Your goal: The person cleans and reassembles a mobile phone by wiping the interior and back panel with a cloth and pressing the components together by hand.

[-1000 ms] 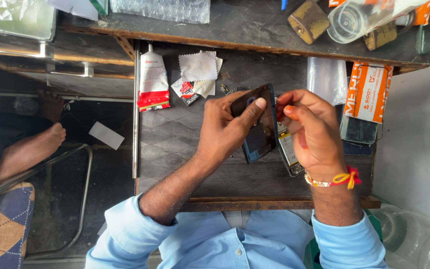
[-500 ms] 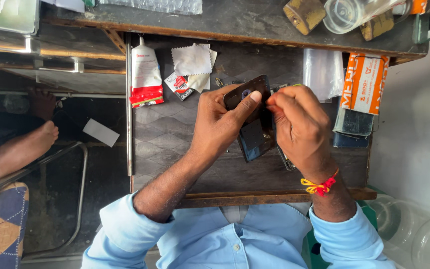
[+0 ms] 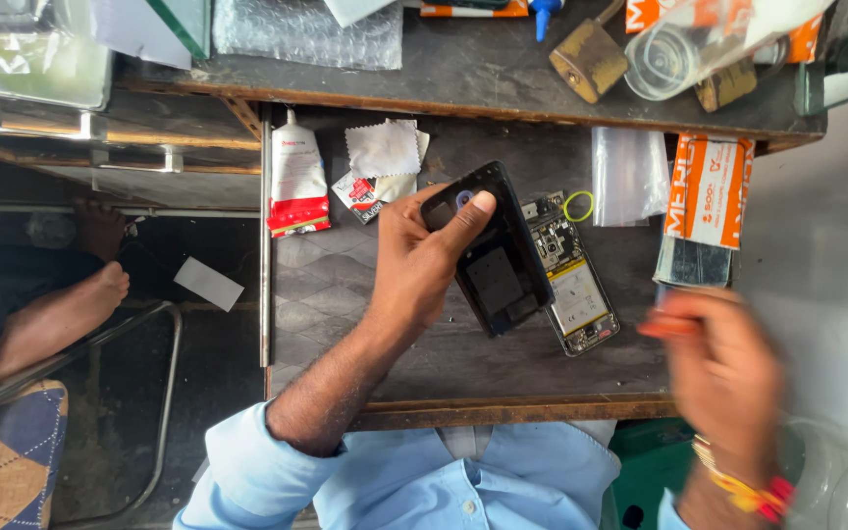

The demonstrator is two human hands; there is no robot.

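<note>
My left hand (image 3: 422, 267) grips a black phone back cover (image 3: 491, 257), thumb pressed near its camera cutout, holding it tilted just above the dark table (image 3: 326, 294). Beside the cover, to its right, lies the opened phone body (image 3: 575, 287) with its circuit board and pale battery exposed. My right hand (image 3: 723, 371) is off to the lower right near the table's edge and badly blurred by motion. A small reddish-orange streak (image 3: 667, 326) shows at its fingertips, and I cannot make out what it is.
A white and red tube (image 3: 298, 177), cleaning wipes (image 3: 385, 147), a clear bag (image 3: 625, 177), a yellow-green ring (image 3: 578, 206) and an orange pack (image 3: 709, 186) lie on the table. The shelf above holds a padlock (image 3: 591, 54) and jar (image 3: 669, 59). Another person's foot (image 3: 56, 319) rests at left.
My right hand has pulled away from the phone toward the lower right. The back cover has come off in my left hand, and the opened phone body now lies uncovered on the table.
</note>
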